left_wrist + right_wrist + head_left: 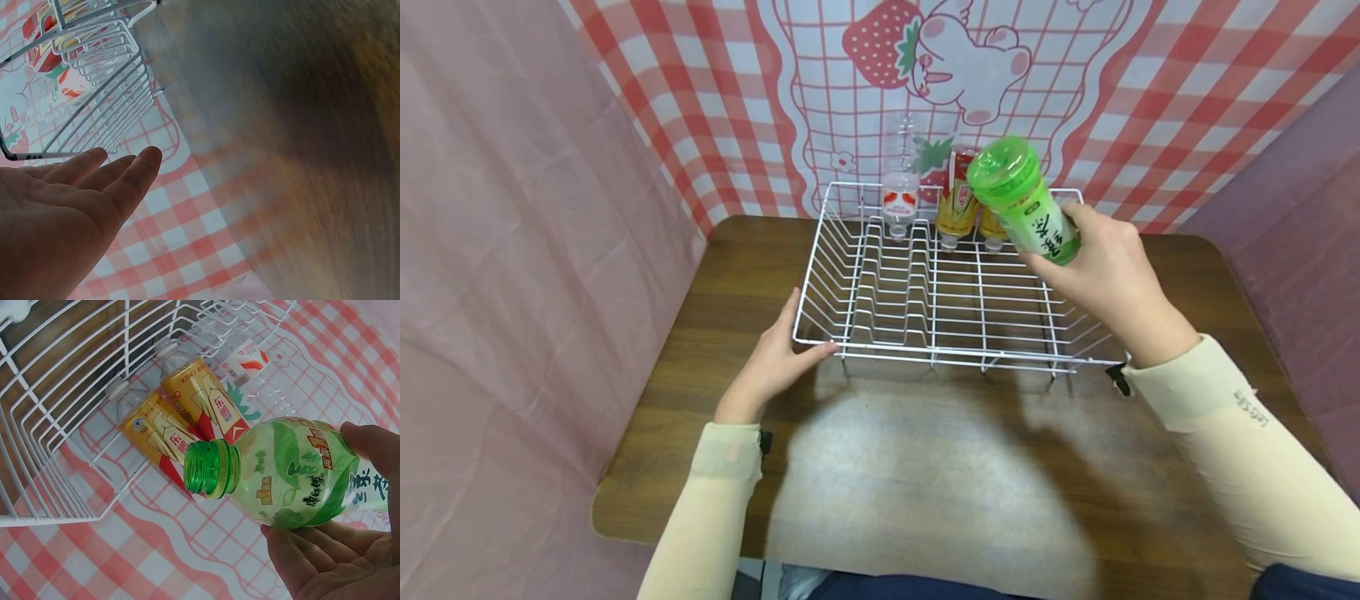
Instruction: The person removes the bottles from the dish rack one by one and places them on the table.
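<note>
the right hand (1105, 271) grips the green bottle (1026, 204) over the white wire rack (887, 347), open threaded neck projecting beyond the fingers, body translucent with black characters; left hand (775, 358) extended, touching the rack's corner.

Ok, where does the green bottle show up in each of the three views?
Head: the green bottle, right of centre, upper half, in the right hand.
Left wrist: not in the picture.
Right wrist: right of centre, mouth pointing left.
Shared landmark: the white wire rack, central in head, upper left in both wrist views.
</note>
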Demonstrator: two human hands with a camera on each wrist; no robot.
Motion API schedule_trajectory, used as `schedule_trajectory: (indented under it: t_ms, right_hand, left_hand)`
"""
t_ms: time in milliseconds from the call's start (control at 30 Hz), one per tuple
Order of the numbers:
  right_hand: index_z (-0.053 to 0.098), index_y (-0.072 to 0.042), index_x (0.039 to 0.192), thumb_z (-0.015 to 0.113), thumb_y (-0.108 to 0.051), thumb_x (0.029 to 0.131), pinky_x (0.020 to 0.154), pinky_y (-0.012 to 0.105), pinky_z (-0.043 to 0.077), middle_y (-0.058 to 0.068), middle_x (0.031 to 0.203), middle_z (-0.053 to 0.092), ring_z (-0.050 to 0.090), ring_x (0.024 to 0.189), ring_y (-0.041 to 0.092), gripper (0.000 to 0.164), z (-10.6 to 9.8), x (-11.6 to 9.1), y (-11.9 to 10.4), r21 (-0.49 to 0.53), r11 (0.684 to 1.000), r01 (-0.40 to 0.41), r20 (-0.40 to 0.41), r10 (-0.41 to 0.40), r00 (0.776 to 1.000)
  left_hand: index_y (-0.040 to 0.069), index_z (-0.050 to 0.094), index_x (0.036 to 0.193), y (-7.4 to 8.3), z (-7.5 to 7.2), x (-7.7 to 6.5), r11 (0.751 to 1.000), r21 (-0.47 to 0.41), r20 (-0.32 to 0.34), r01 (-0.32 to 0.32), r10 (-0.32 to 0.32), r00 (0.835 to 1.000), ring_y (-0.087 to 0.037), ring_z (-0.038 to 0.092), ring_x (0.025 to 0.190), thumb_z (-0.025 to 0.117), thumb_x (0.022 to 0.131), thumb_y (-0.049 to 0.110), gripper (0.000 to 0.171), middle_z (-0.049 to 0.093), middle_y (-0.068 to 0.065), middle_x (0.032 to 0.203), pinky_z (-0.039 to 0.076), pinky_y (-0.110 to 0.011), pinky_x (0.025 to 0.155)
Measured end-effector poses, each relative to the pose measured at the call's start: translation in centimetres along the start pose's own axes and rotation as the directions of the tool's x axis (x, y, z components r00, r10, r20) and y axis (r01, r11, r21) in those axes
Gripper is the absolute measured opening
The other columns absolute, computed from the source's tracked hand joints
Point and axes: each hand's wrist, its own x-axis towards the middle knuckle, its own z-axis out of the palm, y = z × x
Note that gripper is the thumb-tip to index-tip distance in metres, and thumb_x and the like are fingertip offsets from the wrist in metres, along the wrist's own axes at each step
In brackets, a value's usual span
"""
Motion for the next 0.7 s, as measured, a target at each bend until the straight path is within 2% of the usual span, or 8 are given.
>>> schedule_trajectory:
  t_ms: [333,700]
  right_hand:
    - [0.060,0.004,0.116,0.079,-0.032,0.087,0.065,0.055,0.053,0.021,0.097,0.066,0.063,0.079,0.037,0.050,0.1,-0.3,0.0,-0.010,1.000,0.015,0.001,-0.015,1.000]
    - [0.059,0.005,0.117,0.080,-0.032,0.086,0.065,0.056,0.053,0.022,0.098,0.065,0.062,0.080,0.038,0.052,-0.1,-0.5,-0.2,-0.029,1.000,0.005,0.021,-0.004,1.000]
  left_hand:
    - [0.020,0.002,0.165,0.1,-0.5,-0.1,1.000,0.010,0.002,-0.001,0.001,1.000,-0.032,0.021,0.149,0.077,0.086,0.056,0.114,0.011,-0.007,0.168,0.020,-0.053,0.119]
    - [0.012,0.007,0.165,0.7,-1.4,-0.4,0.999,0.039,-0.021,-0.014,0.015,1.000,-0.036,0.025,0.148,0.075,0.088,0.055,0.112,0.016,-0.014,0.167,0.024,-0.054,0.117]
